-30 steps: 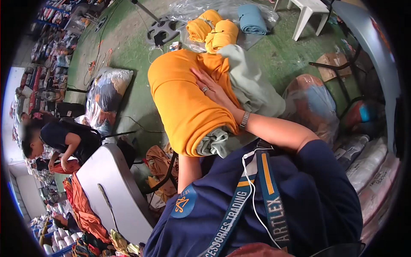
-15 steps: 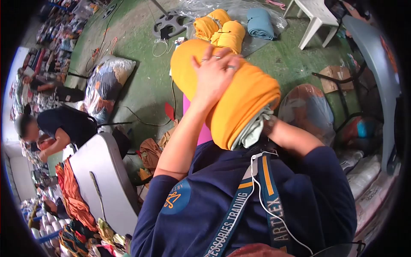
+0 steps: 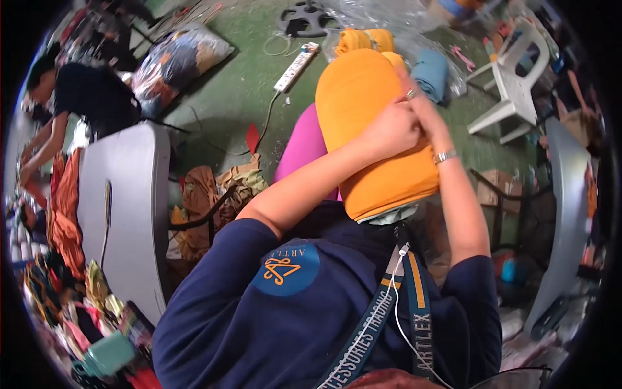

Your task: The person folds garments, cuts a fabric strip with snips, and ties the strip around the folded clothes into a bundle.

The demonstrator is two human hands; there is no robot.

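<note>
A thick roll of orange-yellow fabric [image 3: 369, 84] stands tilted before my chest, with pale green cloth [image 3: 389, 215] showing at its near end. My left hand [image 3: 394, 129] lies across the roll with its fingers curled closed against the fabric. Meeting it at the roll's right side is my right hand [image 3: 424, 107], blurred by motion, with a metal-banded watch [image 3: 445, 156] on the wrist. Its fingers press on the roll, partly hidden where the two hands come together.
Behind the roll lie another yellow roll [image 3: 363, 40] and a blue roll [image 3: 431, 74]. A white power strip [image 3: 297, 67] rests on the green floor. A white plastic chair [image 3: 512, 81] stands right; a grey table [image 3: 123, 207] stands left, near a person in dark clothing [image 3: 94, 97].
The roll has turned more upright and shifted right in view. My right hand has come from its near end up to its side, where my left hand now meets it, fingers curled.
</note>
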